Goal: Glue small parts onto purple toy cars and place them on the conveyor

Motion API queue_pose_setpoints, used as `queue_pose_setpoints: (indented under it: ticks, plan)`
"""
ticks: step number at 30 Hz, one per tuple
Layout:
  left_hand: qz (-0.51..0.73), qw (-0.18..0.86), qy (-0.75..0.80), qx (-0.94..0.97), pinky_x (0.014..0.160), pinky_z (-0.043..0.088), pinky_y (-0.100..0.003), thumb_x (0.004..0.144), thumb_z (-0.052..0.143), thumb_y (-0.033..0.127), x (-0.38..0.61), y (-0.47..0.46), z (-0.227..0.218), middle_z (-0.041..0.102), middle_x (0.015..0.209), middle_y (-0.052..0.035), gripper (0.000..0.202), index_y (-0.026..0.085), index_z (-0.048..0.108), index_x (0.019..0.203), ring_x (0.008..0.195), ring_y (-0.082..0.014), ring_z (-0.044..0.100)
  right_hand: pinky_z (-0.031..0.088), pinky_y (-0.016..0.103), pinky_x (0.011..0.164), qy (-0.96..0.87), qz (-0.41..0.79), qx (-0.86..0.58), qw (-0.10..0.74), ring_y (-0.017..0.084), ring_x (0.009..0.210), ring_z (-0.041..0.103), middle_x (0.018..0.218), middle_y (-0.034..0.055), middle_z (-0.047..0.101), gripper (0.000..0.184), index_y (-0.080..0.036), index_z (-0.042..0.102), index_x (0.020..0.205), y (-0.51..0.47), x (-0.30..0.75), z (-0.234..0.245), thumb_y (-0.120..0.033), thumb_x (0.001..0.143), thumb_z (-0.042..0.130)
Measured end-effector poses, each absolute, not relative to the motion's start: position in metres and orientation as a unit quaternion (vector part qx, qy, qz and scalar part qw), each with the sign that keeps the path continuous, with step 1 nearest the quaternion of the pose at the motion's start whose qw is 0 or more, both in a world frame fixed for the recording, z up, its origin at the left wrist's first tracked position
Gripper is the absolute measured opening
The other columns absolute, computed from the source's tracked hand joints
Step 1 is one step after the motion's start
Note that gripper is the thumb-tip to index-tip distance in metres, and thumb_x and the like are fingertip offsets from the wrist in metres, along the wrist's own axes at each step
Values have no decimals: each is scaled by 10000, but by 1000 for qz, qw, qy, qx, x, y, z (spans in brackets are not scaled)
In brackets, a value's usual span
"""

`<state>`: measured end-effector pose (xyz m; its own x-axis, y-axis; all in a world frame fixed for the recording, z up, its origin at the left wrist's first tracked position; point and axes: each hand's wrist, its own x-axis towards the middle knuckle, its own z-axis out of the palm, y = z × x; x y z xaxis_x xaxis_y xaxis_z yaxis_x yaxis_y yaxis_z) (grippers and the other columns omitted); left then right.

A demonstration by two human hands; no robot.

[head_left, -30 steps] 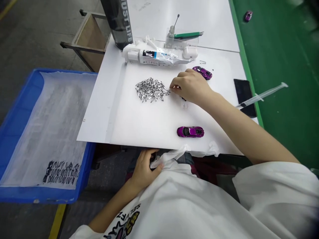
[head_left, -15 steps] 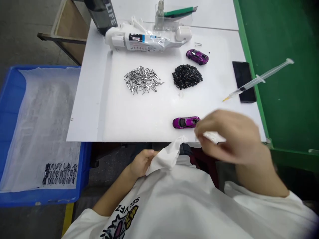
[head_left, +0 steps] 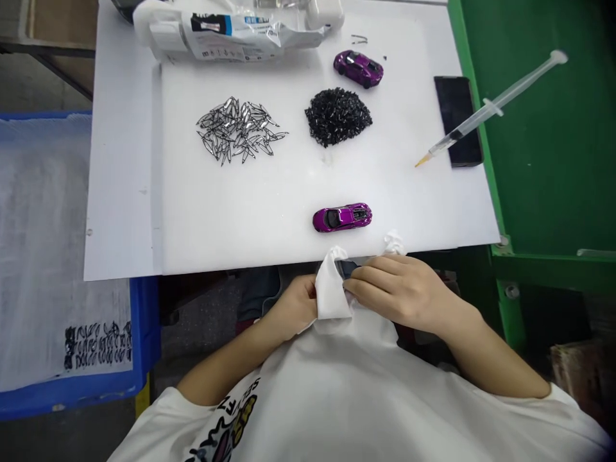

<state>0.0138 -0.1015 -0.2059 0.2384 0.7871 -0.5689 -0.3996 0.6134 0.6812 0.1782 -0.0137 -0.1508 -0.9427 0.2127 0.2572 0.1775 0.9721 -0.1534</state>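
Observation:
My left hand [head_left: 299,304] is closed on a white cloth [head_left: 332,289] at the front edge of the table; its thumb is partly hidden behind the folds. My right hand [head_left: 402,289] meets the cloth from the right, fingers together and bent, with the tips pressed against its edge. A small crumpled white piece [head_left: 394,243] lies on the table edge just above the right hand. Beyond the cloth, a purple toy car [head_left: 342,218] sits on the white board, apart from both hands.
Farther back lie silver, black-edged slips [head_left: 238,131], a heap of black bits [head_left: 338,117] and another purple car [head_left: 359,68]. A syringe [head_left: 481,115] rests across a phone [head_left: 457,122] at right. A foil pouch [head_left: 235,37] lies at the back, a blue crate [head_left: 147,340] at left.
My right hand has come down and left from beside the toy car to the white cloth. The view has shifted, so the table items appear higher and farther left.

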Motion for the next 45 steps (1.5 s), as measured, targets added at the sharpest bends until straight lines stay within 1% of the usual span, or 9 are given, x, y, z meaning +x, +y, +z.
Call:
queue_pose_setpoints:
  ticks: [8, 18, 22, 25, 28, 32, 35, 37, 45]
  plan:
    - [414, 756, 463, 208, 580, 447, -218, 538, 817, 234, 9, -99, -200, 572, 572, 40, 216, 139, 657, 649, 579, -107, 514, 440, 241, 564, -956, 198, -156, 150, 123, 679, 547, 771, 24, 613, 20, -143, 556, 886, -16, 179, -152, -153, 883, 540]
    - [416, 729, 485, 245, 530, 405, -209, 514, 818, 277, 13, -92, -196, 524, 579, 37, 309, 137, 550, 578, 567, -101, 473, 380, 222, 453, -962, 130, -169, 172, 112, 589, 521, 702, 21, 600, 101, -131, 498, 856, -30, 177, -164, -34, 828, 507]
    - [385, 710, 508, 300, 562, 439, -229, 613, 758, 343, 7, -93, -197, 589, 649, 11, 263, 143, 601, 678, 611, -136, 538, 407, 226, 470, -951, 149, -210, 169, 114, 623, 560, 717, 19, 601, 85, -144, 513, 887, -23, 191, -150, -69, 849, 500]
    - [270, 615, 567, 477, 644, 475, -292, 782, 602, 325, -10, -100, -187, 676, 826, -37, 228, 155, 656, 923, 721, -199, 610, 435, 237, 507, -901, 233, -267, 249, 113, 633, 563, 724, 28, 589, 133, -165, 544, 889, -8, 203, -137, -52, 819, 536]
    - [141, 400, 600, 678, 719, 478, -388, 886, 426, 282, -32, -109, -162, 696, 908, -98, 349, 122, 584, 1153, 806, -266, 634, 418, 266, 492, -857, 262, -267, 355, 124, 625, 545, 722, 39, 583, 222, -178, 592, 885, 9, 204, -130, -3, 748, 592]
    - [195, 236, 604, 736, 645, 475, -278, 907, 449, 245, -47, -102, -134, 702, 839, -12, 221, 194, 602, 1058, 705, -162, 640, 429, 297, 541, -819, 285, -286, 407, 141, 677, 556, 746, 24, 596, 165, -197, 615, 815, 29, 185, -132, -41, 764, 611]
    - [256, 144, 604, 741, 725, 473, -263, 846, 567, 200, -43, -75, -134, 683, 954, -6, 177, 201, 576, 1023, 835, -156, 623, 473, 266, 522, -784, 382, -305, 381, 132, 708, 572, 797, 13, 604, 83, -192, 615, 812, 42, 168, -137, -112, 790, 626]
    - [257, 119, 592, 754, 796, 467, -291, 806, 601, 157, -38, -54, -142, 649, 1075, -33, 262, 182, 544, 1060, 934, -182, 589, 497, 228, 478, -752, 461, -316, 350, 127, 723, 583, 823, 17, 603, 24, -180, 616, 822, 50, 160, -141, -170, 804, 630]
    - [270, 205, 626, 702, 775, 469, -291, 790, 607, 170, -36, -31, -150, 658, 1001, -3, 292, 202, 488, 1055, 922, -170, 593, 535, 188, 457, -659, 613, -339, 274, 111, 653, 603, 837, 41, 635, 87, -136, 602, 806, 59, 153, -151, -218, 805, 631]
